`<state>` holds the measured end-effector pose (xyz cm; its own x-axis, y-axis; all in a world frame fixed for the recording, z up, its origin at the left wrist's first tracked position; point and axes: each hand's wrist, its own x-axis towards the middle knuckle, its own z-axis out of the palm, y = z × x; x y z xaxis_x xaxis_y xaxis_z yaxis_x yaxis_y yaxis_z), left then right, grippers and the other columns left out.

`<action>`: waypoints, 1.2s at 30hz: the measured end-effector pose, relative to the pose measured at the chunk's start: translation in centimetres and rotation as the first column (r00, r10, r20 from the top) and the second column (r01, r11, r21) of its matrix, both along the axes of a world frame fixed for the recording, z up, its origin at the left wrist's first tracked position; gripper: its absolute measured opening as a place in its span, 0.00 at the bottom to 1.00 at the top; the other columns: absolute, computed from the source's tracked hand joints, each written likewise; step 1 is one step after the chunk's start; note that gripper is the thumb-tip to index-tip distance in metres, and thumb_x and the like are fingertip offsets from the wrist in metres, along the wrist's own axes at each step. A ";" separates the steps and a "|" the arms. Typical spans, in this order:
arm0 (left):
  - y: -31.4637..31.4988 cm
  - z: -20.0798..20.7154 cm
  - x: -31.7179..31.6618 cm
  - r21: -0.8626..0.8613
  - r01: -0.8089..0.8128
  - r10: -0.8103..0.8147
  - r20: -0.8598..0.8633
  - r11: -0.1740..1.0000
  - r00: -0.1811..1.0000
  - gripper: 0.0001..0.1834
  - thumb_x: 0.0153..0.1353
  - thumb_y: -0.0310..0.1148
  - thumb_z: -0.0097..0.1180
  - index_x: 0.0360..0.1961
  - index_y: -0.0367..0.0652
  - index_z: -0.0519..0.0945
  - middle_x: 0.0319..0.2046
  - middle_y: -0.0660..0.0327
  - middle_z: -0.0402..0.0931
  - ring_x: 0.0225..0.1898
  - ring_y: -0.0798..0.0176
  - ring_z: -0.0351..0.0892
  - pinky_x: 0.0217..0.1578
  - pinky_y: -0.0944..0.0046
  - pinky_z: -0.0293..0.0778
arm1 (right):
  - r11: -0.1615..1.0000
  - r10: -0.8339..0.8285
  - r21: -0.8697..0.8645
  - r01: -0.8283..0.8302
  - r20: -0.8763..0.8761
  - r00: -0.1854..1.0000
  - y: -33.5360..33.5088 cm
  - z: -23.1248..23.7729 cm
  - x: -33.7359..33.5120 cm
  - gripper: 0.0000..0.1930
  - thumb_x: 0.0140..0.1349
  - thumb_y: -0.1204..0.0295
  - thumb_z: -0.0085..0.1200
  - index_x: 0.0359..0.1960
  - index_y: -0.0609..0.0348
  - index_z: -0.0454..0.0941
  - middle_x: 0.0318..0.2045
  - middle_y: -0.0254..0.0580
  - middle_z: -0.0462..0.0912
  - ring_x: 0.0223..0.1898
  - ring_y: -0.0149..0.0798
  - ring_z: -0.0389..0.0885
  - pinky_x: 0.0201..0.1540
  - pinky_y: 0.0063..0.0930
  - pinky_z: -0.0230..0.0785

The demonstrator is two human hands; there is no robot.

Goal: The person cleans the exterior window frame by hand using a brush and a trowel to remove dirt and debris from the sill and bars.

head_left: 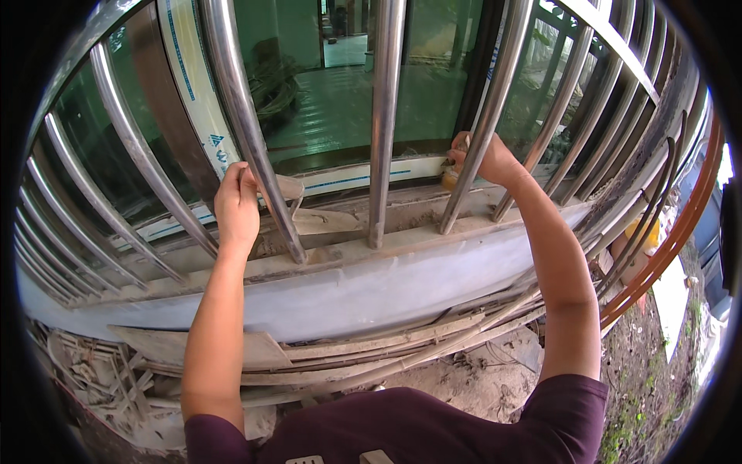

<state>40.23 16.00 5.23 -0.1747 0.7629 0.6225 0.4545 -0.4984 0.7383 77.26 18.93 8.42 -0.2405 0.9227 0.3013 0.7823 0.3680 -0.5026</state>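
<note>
My left hand (236, 207) reaches up beside a thick metal bar, its fingers closed on a bent pale strip (289, 189) that shows past the bar. A flat pale piece (328, 222) lies on the dusty sill just below; whether it joins the strip I cannot tell. My right hand (488, 161) is through the bars at the right, its fingers curled around a small yellowish, roll-like thing (448, 180) close to the lower window frame. A bar partly covers those fingers.
Upright metal bars (384, 124) stand between me and the green-tinted window (332, 100). White film with blue marks (352, 180) covers parts of the frame. Below the sill (417, 237) lie long poles (386, 348) and a board (224, 348). Orange-brown piping (665, 255) curves at the right.
</note>
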 end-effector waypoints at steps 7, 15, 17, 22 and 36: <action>-0.8 2.2 0.3 0.098 -0.058 0.076 -0.188 0.993 0.979 0.09 0.60 0.32 0.42 0.31 0.36 0.70 0.23 0.52 0.71 0.25 0.51 0.70 0.29 0.62 0.66 | 0.981 0.113 -0.143 -0.132 -0.137 0.984 0.5 -0.7 -2.8 0.11 0.55 0.66 0.53 0.29 0.62 0.72 0.17 0.35 0.75 0.20 0.26 0.73 0.24 0.20 0.66; 0.4 2.4 -0.5 0.165 -0.030 0.069 -0.233 0.986 0.970 0.08 0.59 0.30 0.42 0.31 0.36 0.70 0.22 0.51 0.70 0.24 0.48 0.71 0.27 0.59 0.66 | 0.959 0.216 -0.149 -0.239 -0.159 0.963 1.6 -0.8 -3.4 0.12 0.55 0.65 0.53 0.31 0.62 0.72 0.17 0.35 0.75 0.20 0.24 0.75 0.22 0.16 0.69; 0.6 2.3 -0.6 0.135 -0.022 0.055 -0.249 0.991 0.967 0.08 0.61 0.31 0.41 0.33 0.36 0.70 0.18 0.60 0.67 0.20 0.63 0.66 0.23 0.66 0.64 | 0.937 0.255 -0.174 -0.302 -0.249 0.934 2.4 -1.5 -4.5 0.11 0.56 0.67 0.51 0.31 0.63 0.72 0.20 0.36 0.77 0.21 0.24 0.75 0.23 0.17 0.70; -0.2 3.7 -0.1 0.003 0.021 -0.020 -0.243 1.000 0.970 0.10 0.60 0.33 0.43 0.32 0.36 0.71 0.16 0.61 0.66 0.19 0.67 0.67 0.22 0.67 0.64 | 0.874 0.299 -0.226 -0.430 -0.447 0.843 2.5 -1.7 -4.6 0.10 0.57 0.68 0.50 0.33 0.65 0.71 0.24 0.38 0.77 0.23 0.25 0.76 0.26 0.17 0.72; -0.1 8.3 -2.2 0.314 0.014 0.213 -0.675 0.949 0.706 0.06 0.49 0.29 0.51 0.28 0.41 0.70 0.23 0.56 0.73 0.28 0.49 0.74 0.27 0.55 0.69 | 0.927 -0.375 0.276 0.255 0.631 0.679 1.4 -0.5 1.0 0.09 0.50 0.71 0.46 0.30 0.60 0.76 0.27 0.50 0.78 0.29 0.46 0.79 0.30 0.34 0.72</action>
